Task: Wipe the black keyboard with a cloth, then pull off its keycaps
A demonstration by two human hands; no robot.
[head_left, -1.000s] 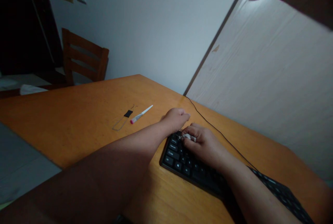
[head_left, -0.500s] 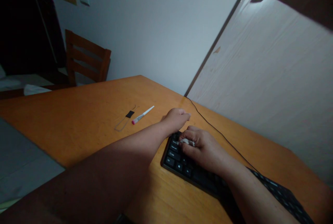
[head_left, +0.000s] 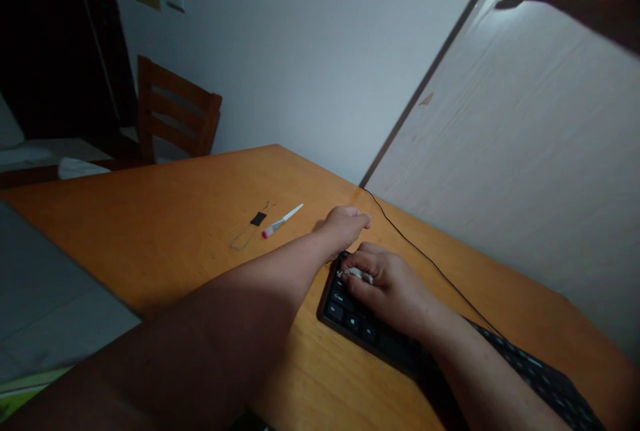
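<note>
A black keyboard (head_left: 357, 334) lies on the wooden table, running toward the lower right under my right arm. My right hand (head_left: 387, 284) rests over its left end, fingers pinched around a crumpled white tissue (head_left: 359, 275) that touches the keys. Just past the keyboard's far left corner is my left hand (head_left: 347, 225). Its fingers are curled in, and their undersides are hidden, so I cannot see anything in them. To its left on the table are a small brush (head_left: 283, 221) with a white handle and a thin wire tool (head_left: 258, 219) with a black middle.
A black cable (head_left: 417, 247) runs along the table (head_left: 200, 197) beside the wall at the right. Behind the table's far left edge stands a wooden chair (head_left: 177, 111). Something dark shows at the bottom edge, below my left forearm.
The view has shifted slightly, so most things appear a little farther right. My right hand stays on the keyboard's left end with the tissue, and my left hand keeps its curled pose.
</note>
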